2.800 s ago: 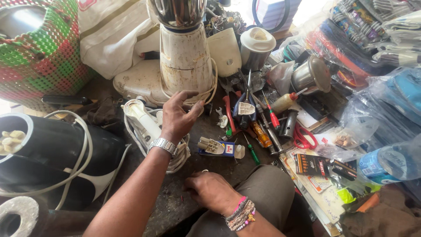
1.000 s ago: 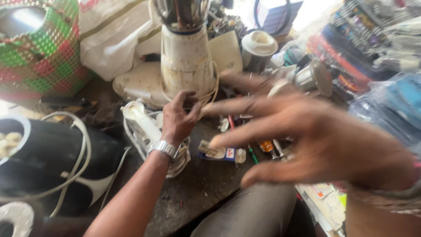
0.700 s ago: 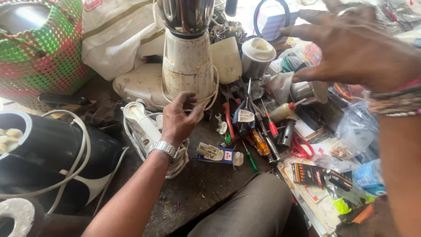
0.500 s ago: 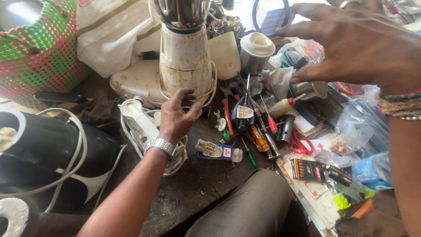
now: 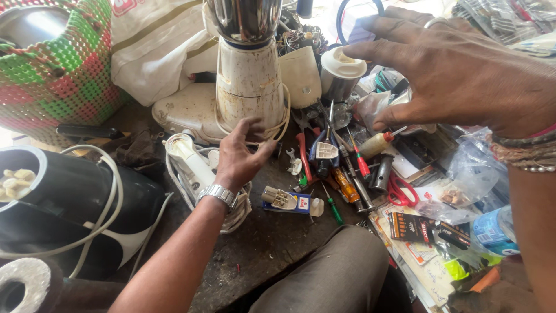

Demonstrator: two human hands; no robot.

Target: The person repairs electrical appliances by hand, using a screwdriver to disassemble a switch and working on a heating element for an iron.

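Your left hand [image 5: 240, 159] on the mixer base, right hand [image 5: 463, 69] up over the tools.

L grip is released, fingers spread, touching the foot of the dirty white mixer base [image 5: 249, 87] w/ its steel jar, mid-table [image 5: 260, 249] beside a coiled white cord [image 5: 191, 168]. R grip also released, holding nothing, hovering above screwdrivers [image 5: 347, 182] & red-handled scissors [image 5: 399, 191]. Green-red woven basket [image 5: 63, 64] far left.

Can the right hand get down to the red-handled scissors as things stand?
Probably yes: the right hand hovers open and empty above the clutter, and the red-handled scissors lie uncovered on top, below it.
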